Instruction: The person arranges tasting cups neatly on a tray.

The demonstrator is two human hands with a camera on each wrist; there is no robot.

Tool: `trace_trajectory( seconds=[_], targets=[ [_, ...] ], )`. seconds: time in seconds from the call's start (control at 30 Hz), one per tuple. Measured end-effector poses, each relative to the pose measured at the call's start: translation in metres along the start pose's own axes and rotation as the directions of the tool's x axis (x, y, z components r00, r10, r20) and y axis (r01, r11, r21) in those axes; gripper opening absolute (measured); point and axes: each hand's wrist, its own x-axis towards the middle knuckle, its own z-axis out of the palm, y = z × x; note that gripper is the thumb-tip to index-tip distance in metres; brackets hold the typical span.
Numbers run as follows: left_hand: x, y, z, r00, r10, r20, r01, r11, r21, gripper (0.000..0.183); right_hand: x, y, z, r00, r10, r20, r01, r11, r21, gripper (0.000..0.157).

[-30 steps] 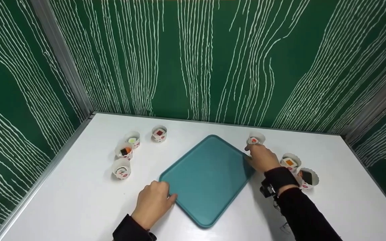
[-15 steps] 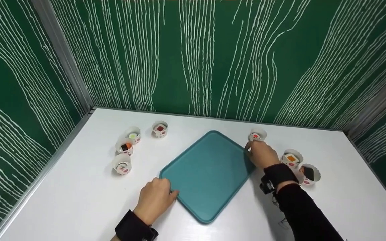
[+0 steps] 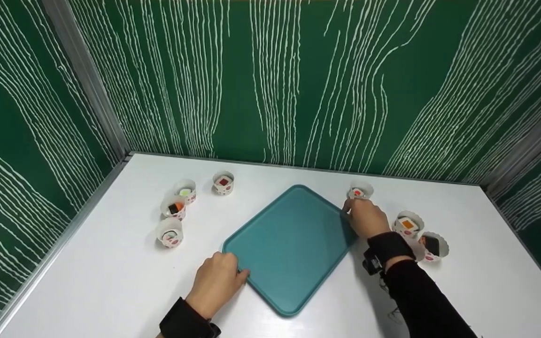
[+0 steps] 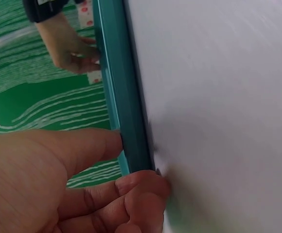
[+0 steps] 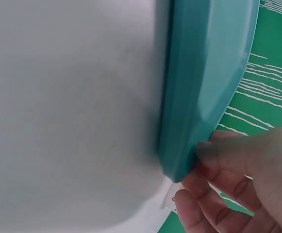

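Note:
A teal rectangular tray (image 3: 294, 249) lies turned at an angle on the white table. My left hand (image 3: 216, 281) pinches its near-left edge, the thumb (image 4: 99, 145) on the rim and the curled fingers (image 4: 131, 199) against the outside. At the right corner my right hand (image 3: 367, 218) grips the tray between thumb (image 5: 218, 153) and fingers. Just beyond the right hand stands a paper cup (image 3: 363, 188) with a sushi-like piece in it. The tray holds nothing.
Several patterned paper cups with sushi-like pieces stand on the left: a front cup (image 3: 170, 234), others behind it and a farther cup (image 3: 223, 184). Two more, a nearer cup (image 3: 434, 246) and another cup (image 3: 409, 224), flank the right wrist. Green walls (image 3: 237, 94) enclose the table (image 3: 87, 277).

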Motion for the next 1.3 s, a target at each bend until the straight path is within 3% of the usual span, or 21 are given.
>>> trace_trajectory(
  seconds=[0.47, 0.73, 0.87, 1.1, 1.3],
  targets=[
    [0.001, 0.0, 0.0, 1.0, -0.006, 0.01, 0.006, 1.0, -0.004, 0.038, 0.002, 0.001, 0.001, 0.999, 0.02, 0.032, -0.021, 1.0, 0.012, 0.014],
    [0.002, -0.001, -0.002, 1.0, -0.014, 0.019, 0.014, 1.0, -0.015, 0.034, 0.0, 0.001, 0.006, 0.999, -0.024, -0.028, 0.023, 0.999, -0.041, 0.015],
    [0.003, -0.003, -0.004, 0.999, -0.022, 0.023, 0.022, 1.0, -0.005, 0.035, -0.001, 0.0, 0.005, 1.0, -0.013, -0.014, 0.013, 1.0, -0.026, 0.015],
    [0.007, -0.008, -0.008, 0.996, -0.024, 0.083, 0.028, 0.998, -0.05, 0.035, -0.008, -0.004, 0.003, 1.0, -0.013, 0.023, 0.014, 0.999, -0.047, 0.014],
    [0.013, -0.015, -0.008, 0.998, -0.022, 0.065, 0.025, 0.999, -0.044, 0.034, -0.016, -0.005, 0.003, 0.999, -0.042, -0.005, 0.042, 0.997, -0.068, 0.013]
  ],
)
